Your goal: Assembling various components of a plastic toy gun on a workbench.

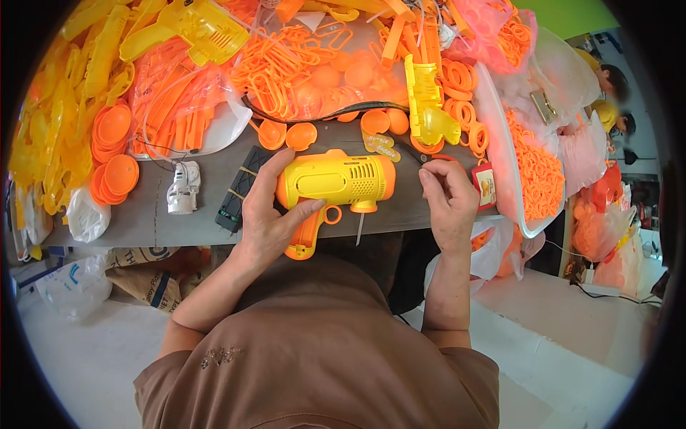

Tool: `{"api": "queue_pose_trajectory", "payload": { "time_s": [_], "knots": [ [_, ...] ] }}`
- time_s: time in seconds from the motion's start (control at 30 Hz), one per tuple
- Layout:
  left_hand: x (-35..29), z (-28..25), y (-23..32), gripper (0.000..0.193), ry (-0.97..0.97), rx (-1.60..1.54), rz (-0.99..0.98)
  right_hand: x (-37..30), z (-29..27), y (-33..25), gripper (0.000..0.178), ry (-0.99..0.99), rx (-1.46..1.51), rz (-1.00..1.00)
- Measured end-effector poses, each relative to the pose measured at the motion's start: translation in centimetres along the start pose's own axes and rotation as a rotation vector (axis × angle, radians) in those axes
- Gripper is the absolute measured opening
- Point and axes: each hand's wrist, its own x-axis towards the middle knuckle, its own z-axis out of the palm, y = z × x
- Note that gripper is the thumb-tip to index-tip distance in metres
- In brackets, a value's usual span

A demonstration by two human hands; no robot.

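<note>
A yellow and orange toy bubble gun point(336, 180) lies on its side at the table's near edge. My left hand point(268, 211) is closed around its rear end, with the thumb over the top of the handle. A thin pale tube point(361, 229) hangs from under the nozzle end. To the right of the gun, apart from it, my right hand point(450, 196) is raised with its fingers pinched together; whatever lies between them is hidden. Just beyond those fingers is a red and black item point(437, 158), partly covered.
Yellow shell halves point(432, 107) and piles of orange rings, clips and discs point(114, 179) cover the far side. A white tub point(529, 222) of small orange parts stands right. A white motor unit point(184, 187) and a banded black bundle point(239, 189) lie left of my hand.
</note>
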Motion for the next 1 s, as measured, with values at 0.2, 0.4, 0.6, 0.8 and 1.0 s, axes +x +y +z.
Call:
{"api": "queue_pose_trajectory", "payload": {
  "time_s": [0.2, 0.4, 0.6, 0.8, 1.0],
  "knots": [
    [0.1, 0.2, 0.1, 0.066, 0.024, 0.041, 0.012, 4.9, 3.5, -4.4, 0.009, -0.114, -0.116, -0.316],
    [0.0, 0.1, 0.0, 0.071, 0.033, 0.119, 0.106, 9.1, 11.0, -6.5, 0.021, -0.321, -0.342, -0.401],
    [0.1, -0.2, 0.3, 0.071, 0.056, 0.158, 0.168, 10.5, 14.7, -5.8, 0.021, -0.295, -0.632, -0.393],
    [0.1, -0.4, 0.3, 0.07, 0.053, 0.211, 0.231, 12.3, 12.7, -4.6, 0.02, -0.27, -0.445, -0.371],
    [0.0, -0.4, 0.7, 0.068, 0.043, 0.201, 0.294, 13.6, 10.1, -4.5, 0.018, -0.296, -0.278, -0.241]
  ]
}}
